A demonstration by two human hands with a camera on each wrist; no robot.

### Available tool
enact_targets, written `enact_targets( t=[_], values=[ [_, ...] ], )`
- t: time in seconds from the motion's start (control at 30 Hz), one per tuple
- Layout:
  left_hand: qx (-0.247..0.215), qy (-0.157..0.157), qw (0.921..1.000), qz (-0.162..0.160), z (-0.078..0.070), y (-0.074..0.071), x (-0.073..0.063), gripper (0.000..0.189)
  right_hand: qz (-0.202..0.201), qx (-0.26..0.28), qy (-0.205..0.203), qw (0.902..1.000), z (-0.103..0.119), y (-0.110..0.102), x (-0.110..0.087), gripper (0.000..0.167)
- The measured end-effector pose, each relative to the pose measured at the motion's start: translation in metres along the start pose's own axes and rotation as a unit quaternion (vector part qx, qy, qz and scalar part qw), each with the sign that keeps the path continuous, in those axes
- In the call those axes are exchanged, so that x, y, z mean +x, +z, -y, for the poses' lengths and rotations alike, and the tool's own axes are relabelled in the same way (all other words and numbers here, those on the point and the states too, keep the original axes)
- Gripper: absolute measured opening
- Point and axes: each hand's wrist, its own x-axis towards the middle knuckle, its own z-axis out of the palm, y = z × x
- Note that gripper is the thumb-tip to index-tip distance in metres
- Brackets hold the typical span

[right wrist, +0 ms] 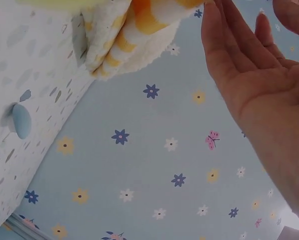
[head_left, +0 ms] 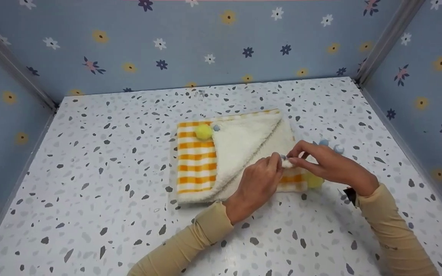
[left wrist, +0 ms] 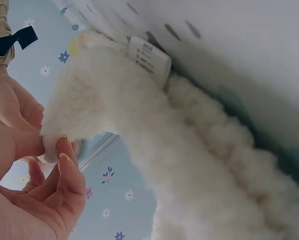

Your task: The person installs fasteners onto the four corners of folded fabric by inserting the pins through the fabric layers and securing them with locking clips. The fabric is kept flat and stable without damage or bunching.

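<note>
A folded blanket (head_left: 236, 142), yellow-and-white checked with cream fleece inside, lies on the table. Its fleece edge is lifted at the right, where my left hand (head_left: 260, 180) pinches it between thumb and fingers. Facing it, my right hand (head_left: 322, 163) pinches with thumb and forefinger at a small blue round piece (head_left: 283, 157) on that same edge; the fingers partly hide it. In the left wrist view the fleece (left wrist: 154, 125) rises to the fingertips, with a white printed label (left wrist: 149, 60) along it. Another blue round piece (head_left: 216, 128) sits beside a yellow pompom (head_left: 203, 132) on the blanket's left.
More small blue pieces (head_left: 338, 148) lie on the speckled table (head_left: 102, 165) just beyond my right hand. A second yellow pompom (head_left: 315, 180) shows under that hand at the blanket's right end. Blue flower-patterned walls (head_left: 190, 42) stand along the back and both sides.
</note>
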Motion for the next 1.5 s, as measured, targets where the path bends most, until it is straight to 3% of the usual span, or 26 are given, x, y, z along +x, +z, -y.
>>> enact_targets(
  t=[0.2, 0.43, 0.73, 0.87, 1.03, 1.3, 1.5],
  values=[
    [-0.057, -0.029, 0.9975, 0.030, 0.001, -0.008, 0.001, 0.010, 0.004, -0.016, -0.047, 0.9987, -0.005, -0.001, -0.001, 0.010],
    [-0.065, -0.051, 0.9936, 0.076, 0.003, -0.016, 0.003, 0.014, 0.000, -0.017, -0.029, 0.9994, -0.008, -0.002, 0.001, 0.017],
    [-0.068, -0.078, 0.9916, 0.077, 0.016, -0.031, 0.010, 0.012, 0.003, -0.013, -0.008, 0.9999, -0.006, -0.001, 0.019, 0.020],
    [-0.072, -0.094, 0.9886, 0.093, 0.021, -0.038, 0.013, 0.013, 0.004, -0.016, -0.007, 0.9998, -0.003, -0.001, 0.027, 0.022],
    [-0.063, -0.118, 0.9836, 0.121, 0.026, -0.048, 0.018, 0.023, 0.003, -0.017, -0.012, 0.9998, -0.001, -0.003, 0.039, 0.026],
    [-0.065, -0.137, 0.9782, 0.142, 0.034, -0.058, 0.022, 0.036, -0.012, -0.049, -0.065, 0.9966, 0.000, -0.004, 0.055, 0.027],
    [-0.074, -0.145, 0.9719, 0.170, 0.039, -0.063, 0.022, 0.054, -0.008, -0.051, -0.059, 0.9969, 0.000, -0.006, 0.066, 0.028]
  ],
)
